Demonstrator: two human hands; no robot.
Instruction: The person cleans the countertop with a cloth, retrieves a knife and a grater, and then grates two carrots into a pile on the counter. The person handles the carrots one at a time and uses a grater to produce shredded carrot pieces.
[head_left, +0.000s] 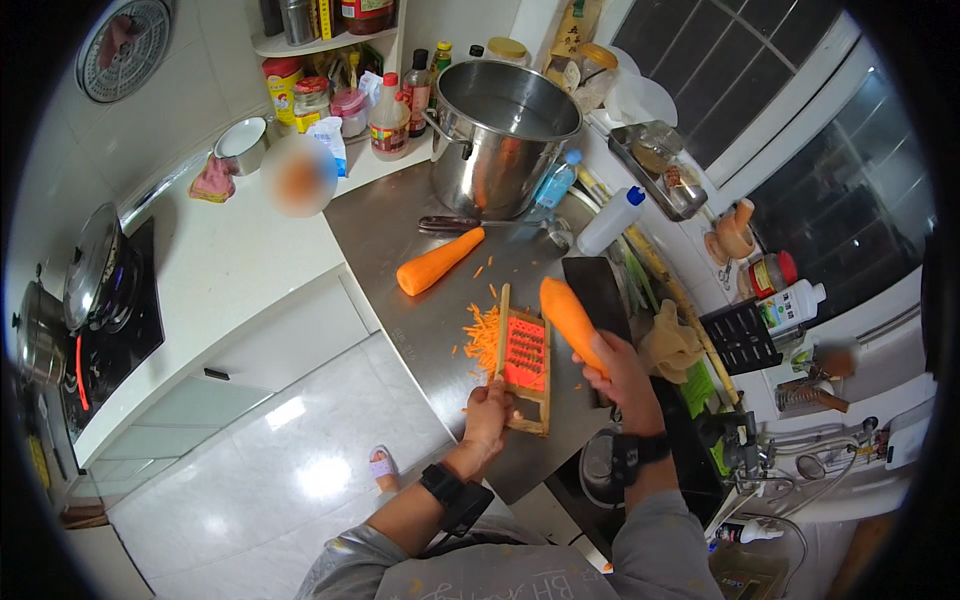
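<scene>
My left hand (489, 420) grips the lower end of a wooden-framed grater (525, 352) with an orange grating plate, which slants over the steel worktop. In my right hand (622, 375) is a peeled carrot (568, 319), its thick end raised beside the grater's right rail and apart from the plate. Carrot shreds (482, 334) lie in a heap along the grater's left side, partly hidden by the frame. A second peeled carrot (441, 262) rests whole on the steel, beyond the heap.
A large steel pot (506, 142) stands at the back of the steel worktop (375, 217). Near it lie a ladle (487, 223), a water bottle (559, 180) and a white squeeze bottle (611, 221). A dark cleaver-like slab (598, 292) is right of the carrot. The cooktop (142, 300) is far left.
</scene>
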